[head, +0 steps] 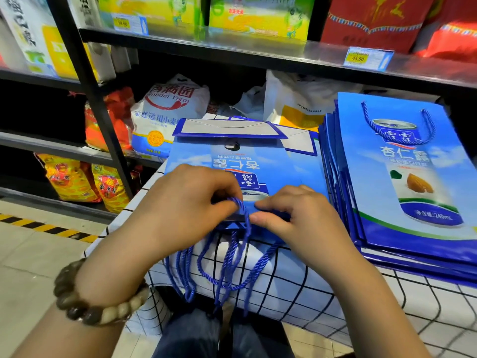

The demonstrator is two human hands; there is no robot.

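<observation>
A flat blue paper gift bag (289, 161) lies on a table with a white grid-patterned cloth (296, 275), its folded bottom pointing away from me. My left hand (185, 202) pinches a blue cord (241, 210) at the bag's near edge. My right hand (296, 215) sits opposite, thumb and fingers pinching that same near edge by the cord. Several more blue cords (227, 270) hang in loops over the table's front edge.
A stack of identical flat blue bags (402, 177) lies to the right on the cloth. Behind stand black shelves (232, 47) with flour sacks (165, 112), boxes and price tags. At left are tiled floor and yellow-black tape (46, 226). My knees are below the table.
</observation>
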